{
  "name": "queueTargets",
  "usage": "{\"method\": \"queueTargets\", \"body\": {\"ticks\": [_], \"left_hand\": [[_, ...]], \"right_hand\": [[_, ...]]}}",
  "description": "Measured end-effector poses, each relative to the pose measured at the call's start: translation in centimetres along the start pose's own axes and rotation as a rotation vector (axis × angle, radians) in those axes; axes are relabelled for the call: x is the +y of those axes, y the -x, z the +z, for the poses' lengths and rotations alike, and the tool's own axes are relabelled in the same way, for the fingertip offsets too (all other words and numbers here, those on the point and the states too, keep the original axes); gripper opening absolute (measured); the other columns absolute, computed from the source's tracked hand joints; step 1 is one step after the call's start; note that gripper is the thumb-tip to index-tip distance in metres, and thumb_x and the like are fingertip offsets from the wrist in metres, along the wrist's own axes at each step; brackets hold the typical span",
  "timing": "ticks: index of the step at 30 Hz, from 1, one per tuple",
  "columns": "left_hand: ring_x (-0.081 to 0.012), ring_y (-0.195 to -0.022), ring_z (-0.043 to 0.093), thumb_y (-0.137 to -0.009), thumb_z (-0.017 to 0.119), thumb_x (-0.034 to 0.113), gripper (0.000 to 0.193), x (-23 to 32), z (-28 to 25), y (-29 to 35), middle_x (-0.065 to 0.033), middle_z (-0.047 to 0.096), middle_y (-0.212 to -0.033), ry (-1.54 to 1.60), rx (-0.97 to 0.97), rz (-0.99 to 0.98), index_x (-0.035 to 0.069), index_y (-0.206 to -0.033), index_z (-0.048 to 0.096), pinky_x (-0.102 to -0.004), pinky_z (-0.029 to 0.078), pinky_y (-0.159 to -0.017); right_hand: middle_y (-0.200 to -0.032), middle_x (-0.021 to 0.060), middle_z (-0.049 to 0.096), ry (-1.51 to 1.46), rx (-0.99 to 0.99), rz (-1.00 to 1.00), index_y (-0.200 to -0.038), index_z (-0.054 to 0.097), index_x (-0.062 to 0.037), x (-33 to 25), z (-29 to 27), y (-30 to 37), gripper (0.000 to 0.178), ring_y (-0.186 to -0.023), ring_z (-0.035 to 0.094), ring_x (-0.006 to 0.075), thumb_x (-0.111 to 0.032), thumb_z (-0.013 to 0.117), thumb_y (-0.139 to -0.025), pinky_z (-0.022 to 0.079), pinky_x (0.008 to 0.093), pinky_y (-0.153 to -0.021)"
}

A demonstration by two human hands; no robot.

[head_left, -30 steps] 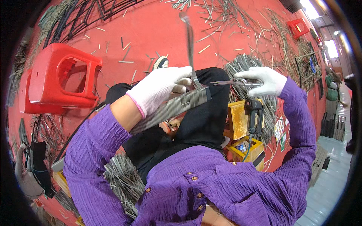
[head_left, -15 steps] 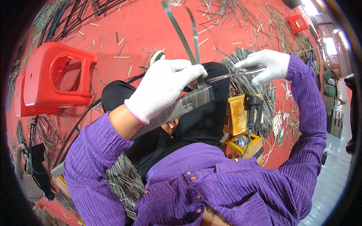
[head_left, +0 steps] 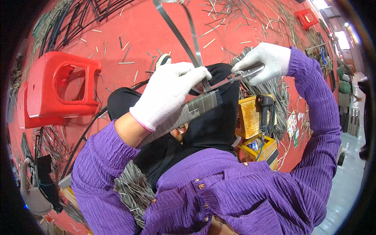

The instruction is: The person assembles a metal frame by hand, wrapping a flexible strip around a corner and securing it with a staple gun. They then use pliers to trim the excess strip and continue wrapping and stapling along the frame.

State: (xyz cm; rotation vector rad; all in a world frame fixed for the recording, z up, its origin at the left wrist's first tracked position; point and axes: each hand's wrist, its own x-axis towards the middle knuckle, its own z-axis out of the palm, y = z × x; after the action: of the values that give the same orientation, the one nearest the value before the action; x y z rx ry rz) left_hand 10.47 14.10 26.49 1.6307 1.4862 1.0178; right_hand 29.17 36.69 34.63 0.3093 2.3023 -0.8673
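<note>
My left hand (head_left: 166, 92), in a white knit glove, pinches flat grey plastic strips (head_left: 172, 24) between thumb and fingers. The strips loop up and away from a frame piece (head_left: 196, 111) wrapped in grey strip, which lies across my lap. In my gloved right hand (head_left: 269, 62) is a pair of metal scissors (head_left: 250, 73). Their blades point left and reach the strips just above the wrapped piece, beside my left fingertips. My left hand and forearm cover part of the wrapped piece.
Red plastic stools (head_left: 43, 88) stand at the left. To the right, a power tool (head_left: 266, 111) with a hose rests by a worn yellow box (head_left: 247, 117). A bundle of grey strips (head_left: 280, 96) lies behind it. Cut scraps litter the red floor (head_left: 129, 37); black metal frames (head_left: 78, 19) lie far left.
My right hand has moved left and slightly down, bringing the scissors' blades to the base of the strips. The strip loop has shifted a little left; my left hand keeps its grip.
</note>
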Motion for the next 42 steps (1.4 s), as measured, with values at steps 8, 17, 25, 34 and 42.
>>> {"method": "queueTargets", "body": {"ticks": [8,17,25,34,42], "left_hand": [[-0.0279,-0.091,0.068,-0.086,0.068,0.04,0.079,4.5,0.2,1.5,-0.0225,0.064,-0.11,-0.262,0.156,-0.369,0.0,-0.146,0.036,-0.036,0.053,-0.079],[-0.0242,-0.092,0.07,-0.085,0.072,0.015,0.045,0.8,-4.5,-2.3,-0.0149,0.068,-0.108,-0.766,0.279,0.059,0.011,-0.128,0.06,-0.0316,0.054,-0.079],[-0.0235,-0.076,0.062,-0.092,0.064,0.015,0.021,-1.7,-9.8,-8.9,-0.0118,0.061,-0.094,-1.083,0.119,-0.016,0.005,-0.111,0.065,-0.0329,0.049,-0.069],[-0.0145,-0.079,0.055,-0.098,0.057,0.021,0.024,-1.0,-9.0,-7.0,-0.0075,0.061,-0.089,-0.752,0.278,-0.401,0.0,-0.11,0.058,-0.0273,0.045,-0.076],[-0.0246,-0.102,0.062,-0.102,0.05,0.021,0.033,-3.7,-15.1,-8.4,-0.0158,0.064,-0.111,-1.026,0.162,-0.369,-0.002,-0.125,0.056,-0.0324,0.047,-0.089]], "right_hand": [[-0.085,-0.0019,0.065,-1.047,0.503,0.194,-0.134,0.058,-0.0097,9.1,7.4,-1.0,0.047,-0.072,0.058,0.0076,-0.026,0.061,-0.09,0.048,0.0272,-0.067],[-0.111,0.0103,0.068,-2.018,0.671,0.447,-0.117,0.066,-0.0033,21.2,36.0,-14.5,0.048,-0.095,0.063,0.0229,-0.043,0.06,-0.09,0.048,0.0351,-0.084],[-0.123,0.0213,0.059,-0.869,0.344,1.089,-0.138,0.046,-0.0212,20.3,47.3,-22.3,0.069,-0.116,0.057,0.0365,-0.055,0.062,-0.079,0.045,0.0471,-0.098],[-0.122,0.0179,0.054,-0.378,0.255,1.228,-0.148,0.036,-0.021,18.9,49.1,-21.2,0.082,-0.117,0.053,0.0338,-0.053,0.066,-0.079,0.041,0.048,-0.098],[-0.124,0.0191,0.055,-0.426,0.609,1.251,-0.143,0.04,-0.0132,18.2,51.6,-19.2,0.079,-0.116,0.055,0.0364,-0.04,0.075,-0.078,0.042,0.0475,-0.1]]}}
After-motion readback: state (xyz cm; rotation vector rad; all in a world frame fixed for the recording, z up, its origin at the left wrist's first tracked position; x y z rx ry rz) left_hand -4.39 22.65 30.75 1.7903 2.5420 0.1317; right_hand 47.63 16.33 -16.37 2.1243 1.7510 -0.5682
